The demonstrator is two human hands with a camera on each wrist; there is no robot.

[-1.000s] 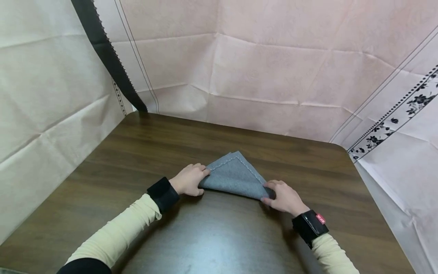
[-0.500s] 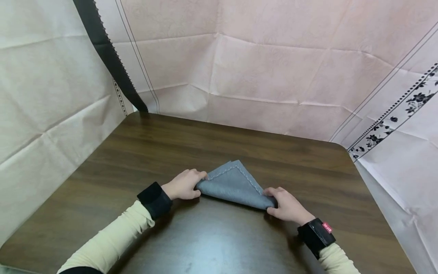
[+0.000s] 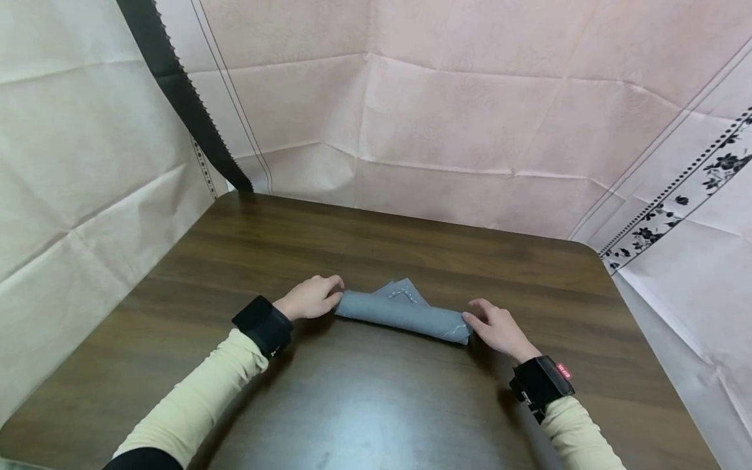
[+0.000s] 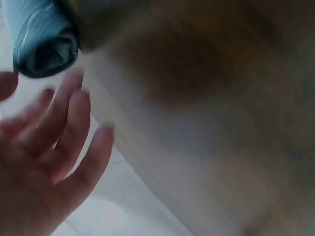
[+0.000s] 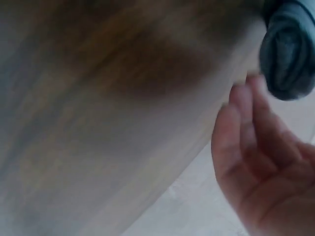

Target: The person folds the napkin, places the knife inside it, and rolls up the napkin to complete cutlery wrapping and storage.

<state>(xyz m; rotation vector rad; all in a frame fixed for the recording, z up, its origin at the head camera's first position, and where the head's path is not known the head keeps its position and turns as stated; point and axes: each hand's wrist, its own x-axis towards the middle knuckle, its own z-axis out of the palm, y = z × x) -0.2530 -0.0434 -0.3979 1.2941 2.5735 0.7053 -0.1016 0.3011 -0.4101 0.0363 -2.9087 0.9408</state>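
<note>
A blue-grey cloth with pale stitching along its edge lies on the table in the head view, rolled into a tube [image 3: 402,314]. A small stitched triangular corner [image 3: 405,291] sticks out behind the roll. At the roll's left end is my left hand [image 3: 310,297], its fingers loosely spread. The left wrist view shows the roll's spiral end [image 4: 47,51] just beyond those fingertips, the thumb close against it. My right hand [image 3: 501,331] is at the other end, fingers extended. In the right wrist view its fingers lie beside the layered roll end [image 5: 286,59], not curled round it.
The dark wooden table [image 3: 364,398] has rounded far corners. Behind it hangs a creased pale cloth backdrop [image 3: 446,130], with a black strip [image 3: 188,98] at left and a floral band [image 3: 664,215] at right.
The cloth has been rolled further from its near edge, so the visible triangle has shrunk to a small tip. Both hands have loosened from the roll's ends.
</note>
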